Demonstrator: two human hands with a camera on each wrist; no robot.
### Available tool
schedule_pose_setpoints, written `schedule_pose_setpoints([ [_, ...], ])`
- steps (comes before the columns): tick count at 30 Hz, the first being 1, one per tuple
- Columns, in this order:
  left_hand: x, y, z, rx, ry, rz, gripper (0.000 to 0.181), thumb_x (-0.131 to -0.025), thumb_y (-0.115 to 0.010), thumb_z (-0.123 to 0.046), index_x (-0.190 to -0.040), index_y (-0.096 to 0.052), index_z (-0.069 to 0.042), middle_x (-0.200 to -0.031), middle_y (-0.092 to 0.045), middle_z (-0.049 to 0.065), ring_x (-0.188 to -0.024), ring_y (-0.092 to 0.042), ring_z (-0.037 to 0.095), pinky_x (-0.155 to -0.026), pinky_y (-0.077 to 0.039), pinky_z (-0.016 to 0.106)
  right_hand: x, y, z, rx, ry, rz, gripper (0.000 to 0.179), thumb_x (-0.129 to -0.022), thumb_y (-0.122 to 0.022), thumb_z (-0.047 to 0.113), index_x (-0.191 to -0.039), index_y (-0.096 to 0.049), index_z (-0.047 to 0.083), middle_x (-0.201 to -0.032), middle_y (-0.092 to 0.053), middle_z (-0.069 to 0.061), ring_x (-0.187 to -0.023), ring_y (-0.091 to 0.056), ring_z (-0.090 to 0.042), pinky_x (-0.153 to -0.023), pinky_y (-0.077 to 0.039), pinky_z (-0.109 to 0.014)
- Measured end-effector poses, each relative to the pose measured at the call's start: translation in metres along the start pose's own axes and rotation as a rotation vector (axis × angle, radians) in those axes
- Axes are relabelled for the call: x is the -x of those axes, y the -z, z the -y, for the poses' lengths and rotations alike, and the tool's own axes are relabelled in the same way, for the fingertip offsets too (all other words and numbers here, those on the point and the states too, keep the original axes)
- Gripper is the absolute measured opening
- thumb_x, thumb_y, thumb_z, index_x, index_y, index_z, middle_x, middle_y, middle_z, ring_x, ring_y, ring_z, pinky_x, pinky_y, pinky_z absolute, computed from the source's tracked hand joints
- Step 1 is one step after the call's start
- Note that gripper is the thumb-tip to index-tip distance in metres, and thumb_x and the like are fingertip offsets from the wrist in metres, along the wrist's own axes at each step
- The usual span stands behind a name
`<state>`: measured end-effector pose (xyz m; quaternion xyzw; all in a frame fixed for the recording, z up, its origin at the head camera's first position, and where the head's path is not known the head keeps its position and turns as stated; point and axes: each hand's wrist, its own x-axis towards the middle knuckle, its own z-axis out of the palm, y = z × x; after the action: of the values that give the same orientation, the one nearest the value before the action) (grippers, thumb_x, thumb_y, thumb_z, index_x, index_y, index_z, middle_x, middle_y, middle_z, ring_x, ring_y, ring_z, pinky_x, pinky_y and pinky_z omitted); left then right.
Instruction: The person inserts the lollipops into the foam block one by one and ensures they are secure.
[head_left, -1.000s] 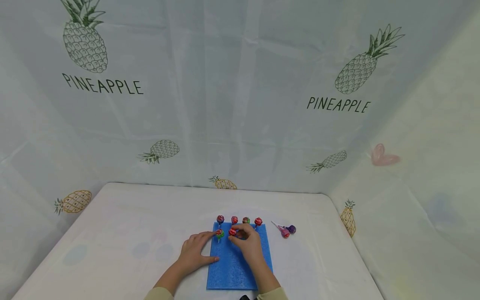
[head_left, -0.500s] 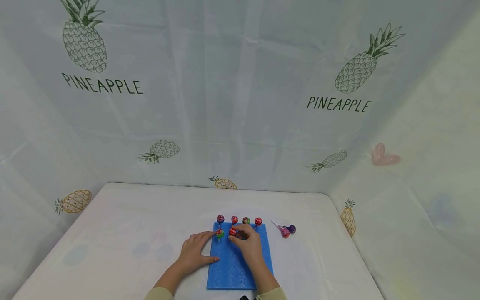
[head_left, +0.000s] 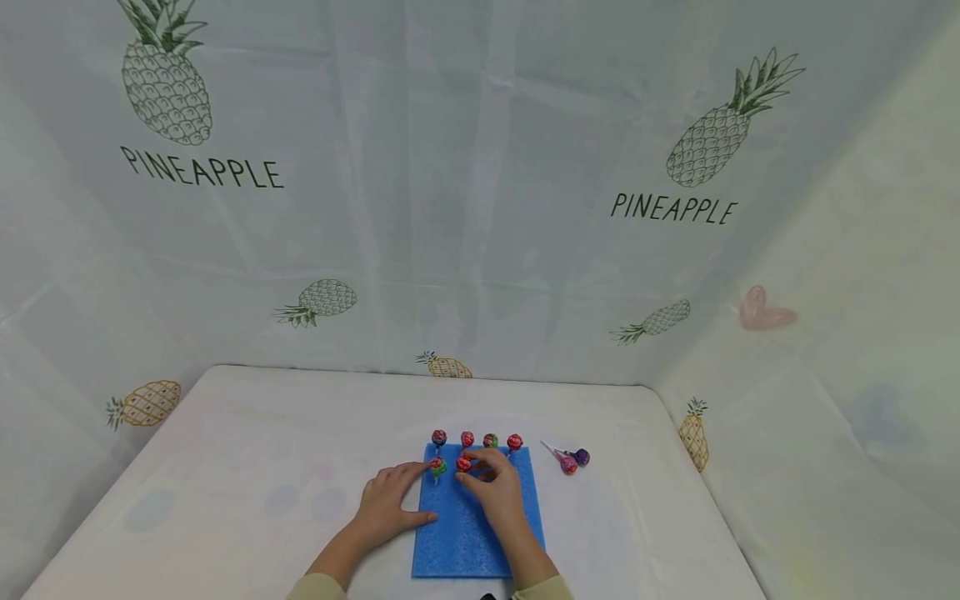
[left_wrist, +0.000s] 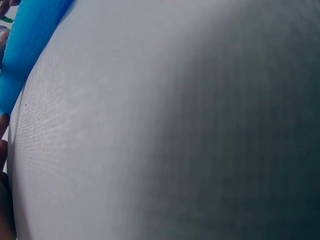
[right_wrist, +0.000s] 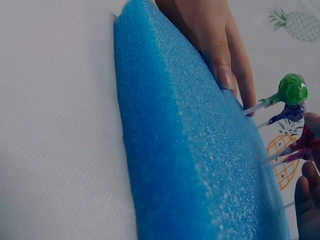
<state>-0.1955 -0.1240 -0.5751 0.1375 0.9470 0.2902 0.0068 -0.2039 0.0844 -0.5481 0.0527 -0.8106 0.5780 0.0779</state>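
We see the right hand pinching a red lollipop over the blue foam, beside the green lollipop; left hand spread at the edge, gripping nothing. Planting depth's hard to tell; if shallow, it could tip on release.

Blue foam block, red lollipop, green-and-red lollipop, pale backdrop (green pineapple print)

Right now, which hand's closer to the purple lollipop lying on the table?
The right hand, pinching a red lollipop over the blue foam, left of the purple lollipop. The left hand is farther, at the foam's left edge.
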Motion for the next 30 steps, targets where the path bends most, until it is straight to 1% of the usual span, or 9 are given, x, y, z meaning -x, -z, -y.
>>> schedule_pose_setpoints([
  [4, 0.001, 0.002, -0.002, 0.001, 0.000, -0.002, 0.086, -0.072, -0.074, -0.065, -0.141, -0.051, -0.019, -0.139, -0.050, 0.010, -0.124, -0.043, 0.038, -0.096, -0.032, 0.063, 0.002, 0.003, 0.001, -0.011, 0.000, -0.001, 0.027, -0.081, -0.081, 0.019, -0.108, -0.074, 0.017, -0.106, -0.064, 0.003, -0.093, -0.060, -0.020, -0.078, -0.051, -0.026],
  [8, 0.001, 0.003, -0.004, -0.004, 0.002, 0.001, 0.086, -0.072, -0.074, -0.065, -0.141, -0.051, -0.019, -0.140, -0.050, 0.010, -0.124, -0.042, 0.039, -0.096, -0.032, 0.063, 0.004, 0.012, 0.001, -0.038, 0.000, -0.007, 0.027, -0.080, -0.082, 0.017, -0.106, -0.074, 0.013, -0.106, -0.064, 0.000, -0.093, -0.060, -0.022, -0.077, -0.051, -0.026],
  [11, 0.001, 0.004, -0.004, -0.011, 0.009, 0.006, 0.087, -0.072, -0.074, -0.065, -0.141, -0.050, -0.018, -0.140, -0.049, 0.010, -0.124, -0.042, 0.038, -0.096, -0.032, 0.063, 0.005, 0.022, -0.001, -0.037, -0.006, -0.020, 0.027, -0.079, -0.082, 0.014, -0.105, -0.074, 0.012, -0.106, -0.064, -0.001, -0.092, -0.060, -0.024, -0.076, -0.051, -0.027],
  [14, 0.000, 0.004, -0.005, -0.011, 0.013, 0.007, 0.087, -0.072, -0.074, -0.064, -0.141, -0.051, -0.018, -0.139, -0.050, 0.010, -0.125, -0.042, 0.038, -0.096, -0.032, 0.062, 0.005, 0.035, -0.005, -0.010, -0.007, -0.032, 0.027, -0.079, -0.082, 0.013, -0.104, -0.074, 0.012, -0.106, -0.065, 0.000, -0.092, -0.060, -0.024, -0.076, -0.051, -0.027],
  [19, 0.000, 0.004, -0.005, -0.004, 0.012, 0.006, 0.086, -0.072, -0.075, -0.062, -0.140, -0.051, -0.016, -0.140, -0.049, 0.011, -0.126, -0.041, 0.039, -0.097, -0.032, 0.062, 0.007, 0.055, -0.015, 0.025, 0.000, -0.067, 0.026, -0.079, -0.082, 0.013, -0.103, -0.074, 0.009, -0.103, -0.066, 0.000, -0.091, -0.060, -0.023, -0.075, -0.051, -0.027],
  [22, 0.000, 0.004, -0.005, -0.008, 0.017, 0.010, 0.086, -0.072, -0.075, -0.063, -0.141, -0.050, -0.017, -0.140, -0.049, 0.011, -0.126, -0.041, 0.038, -0.098, -0.032, 0.062, 0.007, 0.067, -0.021, 0.038, -0.021, -0.091, 0.026, -0.078, -0.082, 0.010, -0.102, -0.073, 0.007, -0.100, -0.067, -0.004, -0.088, -0.060, -0.023, -0.073, -0.049, -0.027],
  [26, 0.000, 0.002, -0.004, -0.007, 0.023, 0.014, 0.087, -0.072, -0.075, -0.064, -0.141, -0.050, -0.017, -0.141, -0.048, 0.010, -0.127, -0.040, 0.038, -0.099, -0.031, 0.062, 0.006, 0.083, -0.027, 0.082, -0.104, -0.116, 0.027, -0.079, -0.081, 0.009, -0.104, -0.073, 0.007, -0.099, -0.066, -0.006, -0.086, -0.057, -0.021, -0.071, -0.048, -0.027],
  [27, 0.000, 0.002, -0.004, -0.005, 0.024, 0.014, 0.087, -0.072, -0.075, -0.064, -0.141, -0.050, -0.017, -0.141, -0.048, 0.010, -0.127, -0.040, 0.038, -0.099, -0.031, 0.062, 0.006, 0.087, -0.030, 0.088, -0.113, -0.122, 0.027, -0.079, -0.081, 0.009, -0.105, -0.073, 0.006, -0.099, -0.066, -0.007, -0.086, -0.057, -0.021, -0.071, -0.049, -0.027],
  [30, 0.000, 0.000, -0.003, -0.005, 0.026, 0.014, 0.087, -0.072, -0.074, -0.064, -0.141, -0.050, -0.018, -0.141, -0.048, 0.010, -0.127, -0.040, 0.038, -0.099, -0.031, 0.061, 0.005, 0.100, -0.038, 0.104, -0.100, -0.152, 0.027, -0.079, -0.081, 0.008, -0.104, -0.073, 0.005, -0.102, -0.065, -0.010, -0.086, -0.058, -0.022, -0.069, -0.049, -0.025],
])
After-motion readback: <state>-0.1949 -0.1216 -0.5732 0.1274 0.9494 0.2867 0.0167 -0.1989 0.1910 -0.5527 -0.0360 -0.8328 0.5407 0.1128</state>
